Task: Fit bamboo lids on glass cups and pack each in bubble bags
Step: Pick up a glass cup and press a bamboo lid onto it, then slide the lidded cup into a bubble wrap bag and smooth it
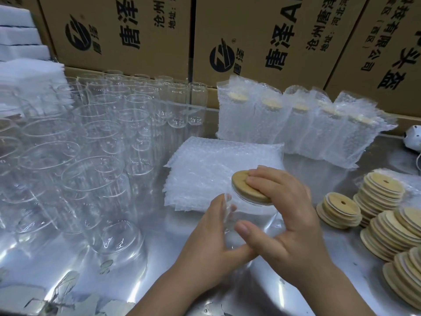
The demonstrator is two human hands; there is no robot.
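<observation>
Gripping the glass cup (248,224) from the left, the left hand (211,238) steadies it while the right hand (289,215) presses the bamboo lid (245,187) on top.

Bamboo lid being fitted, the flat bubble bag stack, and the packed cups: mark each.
bamboo lid (241,181): head view, bare top left of the fingers.
bubble bag stack (205,165): head view, top bag.
packed cups (303,131): head view, middle bag's front.

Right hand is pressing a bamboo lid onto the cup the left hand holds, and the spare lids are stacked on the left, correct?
Not quite: the head view shows the spare lids stacked on the right. The right hand does press the bamboo lid onto the cup held by the left hand.
</observation>
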